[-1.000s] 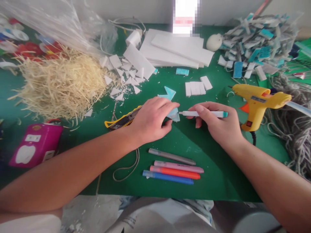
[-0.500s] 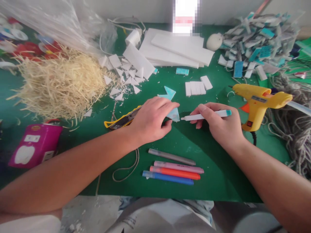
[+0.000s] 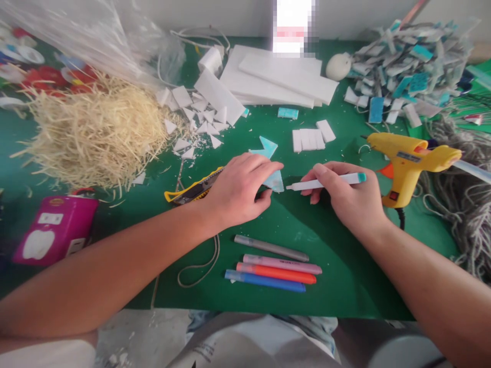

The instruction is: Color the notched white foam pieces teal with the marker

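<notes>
Fingers of the left hand [image 3: 240,188] curl over a pale blue piece [image 3: 274,181] on the near-middle part of the green bench [image 3: 345,291]; one corner pokes out to the right, and from where I stand I can't tell whether they pinch it or only press on it. Another bit of blue, a pointed notched shape [image 3: 270,146], shows just beyond the knuckles; the hand hides whether the two join. Over on the right, the right hand [image 3: 355,197] has a white marker [image 3: 307,185] pinched between thumb and fingers, teal end to the right, its tip aimed left and just short of the blue corner, not touching it.

A yellow box cutter [image 3: 195,187] lies partly under the left hand. Nearer the edge sit four more markers, roughly side by side: grey [image 3: 272,248], pink [image 3: 282,263], orange [image 3: 276,273] and blue [image 3: 265,280]. Past the hands I see a short row of white strips [image 3: 310,139], with stacked white sheets [image 3: 276,76] farther off. A heap of straw [image 3: 99,128] spreads at the far left; to the right, a yellow glue gun [image 3: 402,158] lies beside tangled grey yarn [image 3: 458,204].
</notes>
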Demonstrator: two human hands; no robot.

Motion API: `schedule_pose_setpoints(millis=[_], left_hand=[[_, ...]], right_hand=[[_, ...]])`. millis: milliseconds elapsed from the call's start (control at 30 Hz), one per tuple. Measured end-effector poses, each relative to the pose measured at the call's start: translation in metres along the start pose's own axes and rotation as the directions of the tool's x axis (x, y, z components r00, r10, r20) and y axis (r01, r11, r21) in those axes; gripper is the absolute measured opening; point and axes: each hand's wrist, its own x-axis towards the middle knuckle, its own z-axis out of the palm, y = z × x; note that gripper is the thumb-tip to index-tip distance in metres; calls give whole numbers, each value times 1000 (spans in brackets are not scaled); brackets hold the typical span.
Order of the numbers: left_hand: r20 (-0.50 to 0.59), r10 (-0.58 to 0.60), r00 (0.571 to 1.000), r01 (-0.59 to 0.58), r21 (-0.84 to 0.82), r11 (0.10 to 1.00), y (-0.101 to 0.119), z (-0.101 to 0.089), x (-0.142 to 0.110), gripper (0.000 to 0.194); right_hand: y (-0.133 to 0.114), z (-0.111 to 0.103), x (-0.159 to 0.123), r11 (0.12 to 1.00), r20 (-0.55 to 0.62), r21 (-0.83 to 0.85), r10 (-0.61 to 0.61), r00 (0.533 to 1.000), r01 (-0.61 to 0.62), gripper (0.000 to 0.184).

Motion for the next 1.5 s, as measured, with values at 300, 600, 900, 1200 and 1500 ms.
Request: schedule_pose_setpoints(millis=[300,600,900,1200,1500], left_hand=[[3,-5,1000,5,1,1000,0,1,0,38],[39,-27,999,27,0,1000,-1,1,-1,40],[18,-27,999,28,-9,1000,0,1,0,42],[-4,-19,1000,19,-26,999,1,1,-1,44],[1,-22,1000,23,-51,998,1,1,-2,48]], right_hand=[[0,-1,1,1000,4,-28,-10,1000,10,31],[2,-1,1,1000,20,-1,-29,999,29,29],[5,1,1,999,-2,-3,-53,999,53,13],[5,0,2,999,1,-28,-45,999,45,18],[4,0,1,999,-3,-10,-32,999,32,21]])
